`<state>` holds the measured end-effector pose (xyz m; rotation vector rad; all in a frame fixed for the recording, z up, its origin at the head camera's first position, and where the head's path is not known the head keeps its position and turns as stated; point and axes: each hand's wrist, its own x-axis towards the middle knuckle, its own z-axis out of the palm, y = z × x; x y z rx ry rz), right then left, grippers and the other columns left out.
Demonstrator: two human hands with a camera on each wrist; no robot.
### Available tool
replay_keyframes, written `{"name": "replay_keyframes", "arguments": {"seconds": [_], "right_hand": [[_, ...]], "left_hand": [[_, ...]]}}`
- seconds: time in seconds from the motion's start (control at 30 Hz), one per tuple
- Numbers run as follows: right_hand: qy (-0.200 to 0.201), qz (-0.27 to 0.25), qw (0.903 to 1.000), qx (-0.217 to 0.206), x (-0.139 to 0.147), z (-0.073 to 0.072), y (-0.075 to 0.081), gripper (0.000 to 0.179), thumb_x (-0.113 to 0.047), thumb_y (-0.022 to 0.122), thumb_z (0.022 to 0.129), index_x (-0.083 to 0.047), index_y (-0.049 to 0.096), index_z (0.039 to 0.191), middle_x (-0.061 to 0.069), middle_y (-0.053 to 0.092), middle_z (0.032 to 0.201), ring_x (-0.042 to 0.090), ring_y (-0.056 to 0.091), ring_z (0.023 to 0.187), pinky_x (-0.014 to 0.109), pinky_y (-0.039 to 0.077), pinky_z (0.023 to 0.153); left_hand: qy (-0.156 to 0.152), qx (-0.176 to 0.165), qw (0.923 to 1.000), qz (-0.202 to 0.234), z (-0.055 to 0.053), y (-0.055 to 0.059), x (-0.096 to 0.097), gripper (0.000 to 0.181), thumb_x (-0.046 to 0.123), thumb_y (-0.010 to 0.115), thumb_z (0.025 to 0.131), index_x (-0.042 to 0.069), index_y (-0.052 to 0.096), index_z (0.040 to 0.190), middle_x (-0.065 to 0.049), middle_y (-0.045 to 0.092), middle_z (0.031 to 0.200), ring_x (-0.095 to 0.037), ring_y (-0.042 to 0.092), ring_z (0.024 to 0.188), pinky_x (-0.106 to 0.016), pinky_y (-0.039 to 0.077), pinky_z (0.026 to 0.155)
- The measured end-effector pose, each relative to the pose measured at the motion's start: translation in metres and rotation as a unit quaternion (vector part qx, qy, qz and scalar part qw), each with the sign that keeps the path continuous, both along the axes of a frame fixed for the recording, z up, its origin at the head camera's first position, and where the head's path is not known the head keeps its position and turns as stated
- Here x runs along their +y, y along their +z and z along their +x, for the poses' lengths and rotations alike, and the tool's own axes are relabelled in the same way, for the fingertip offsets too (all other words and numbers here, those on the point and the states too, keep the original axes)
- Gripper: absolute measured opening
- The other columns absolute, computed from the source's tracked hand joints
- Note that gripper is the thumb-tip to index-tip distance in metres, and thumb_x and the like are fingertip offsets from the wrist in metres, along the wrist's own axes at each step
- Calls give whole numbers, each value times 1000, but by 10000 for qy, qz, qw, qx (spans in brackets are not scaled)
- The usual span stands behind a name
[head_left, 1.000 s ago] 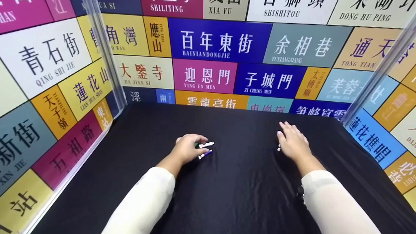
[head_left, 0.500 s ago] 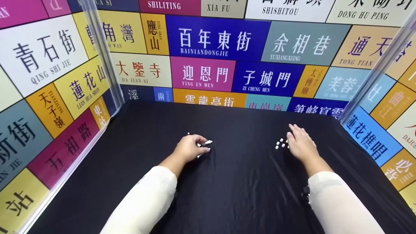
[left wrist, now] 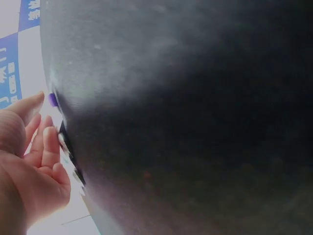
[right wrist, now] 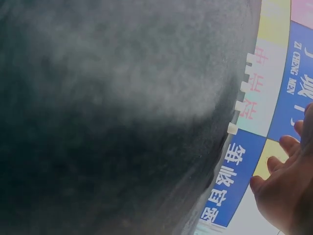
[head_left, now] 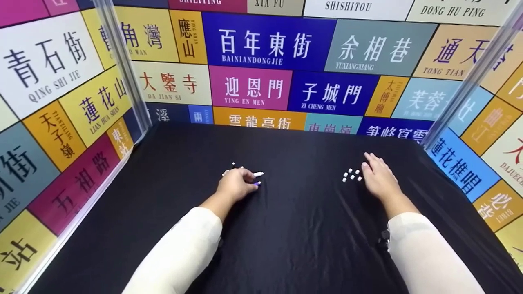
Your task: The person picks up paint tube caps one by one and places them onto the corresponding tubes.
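My left hand (head_left: pixel 237 183) lies over several small marker pens on the black cloth, its fingers loosely bent and its thumb apart from them in the left wrist view. A white pen end (head_left: pixel 258 174) and a purple pen part (head_left: pixel 256 183) stick out beside the fingertips; the hand hides most of the pens. The purple part (left wrist: pixel 53 100) shows close to the thumb tip in the left wrist view. On the right, several small white cubes (head_left: pixel 352 177) sit in a loose cluster. My right hand (head_left: pixel 380 177) rests just right of them, fingers extended, holding nothing.
A wrinkled black cloth (head_left: pixel 294 220) covers the table. Behind it and at both sides stand walls of coloured sign panels (head_left: pixel 265 43). Clear upright posts (head_left: pixel 122 61) mark the back corners.
My right hand has moved right, uncovering the white cubes. My left hand has shifted slightly left, and more pen ends show behind it. The head view has tilted a little.
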<state>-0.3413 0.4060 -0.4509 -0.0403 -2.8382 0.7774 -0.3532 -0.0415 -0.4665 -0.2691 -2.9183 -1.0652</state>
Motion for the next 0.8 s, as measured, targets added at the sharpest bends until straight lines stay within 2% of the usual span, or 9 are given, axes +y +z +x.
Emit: {"name": "replay_keyframes", "arguments": {"seconds": [0.17,0.27,0.4,0.57,0.63,0.7,0.8], "right_hand": [[25,-357,9992,155,2,-1,0,58,-29,33,115,1,35,164,29,28,173,53,21,162,64,17,133],[22,-640,9978,176,0,-4,-2,55,-24,35,115,1,36,164,30,31,171,50,25,162,61,19,134],[-98,-1090,9939,153,2,-5,-4,52,-19,36,114,2,40,162,27,40,167,46,32,160,56,22,134],[-335,-1515,9878,94,13,0,-6,49,-16,39,114,4,44,159,27,52,159,41,44,155,49,30,132],[-428,-1617,9859,32,18,2,-8,49,-16,41,114,4,45,158,27,56,156,36,54,147,39,42,124],[-495,-1870,9811,-60,22,4,-9,49,-15,43,113,4,45,158,28,58,154,27,62,133,28,52,108],[-564,-2289,9717,-154,28,7,-12,50,-15,50,111,5,46,158,25,64,145,8,67,107,16,55,84]], "left_hand": [[-154,175,9993,-278,-1,0,-4,23,23,89,86,16,84,108,1,83,110,-25,75,109,-51,55,101],[-198,293,9982,-482,2,0,-9,22,21,89,84,15,84,105,-4,81,110,-29,74,109,-52,56,100],[-229,437,9965,-672,4,0,-12,21,21,90,83,13,84,102,-12,75,113,-32,71,113,-55,55,99],[-252,373,9961,-761,4,-1,-4,18,22,88,84,13,84,100,-14,73,115,-33,69,115,-57,55,98],[-258,348,9959,-795,4,-1,-1,16,23,88,85,13,84,97,-14,73,114,-33,69,114,-58,55,97],[-267,328,9957,-819,4,-2,2,14,23,88,85,14,84,95,-13,73,112,-32,69,113,-58,55,95],[-287,302,9955,-848,4,-3,7,12,23,88,86,15,84,93,-12,75,109,-31,71,109,-57,56,94]]}}
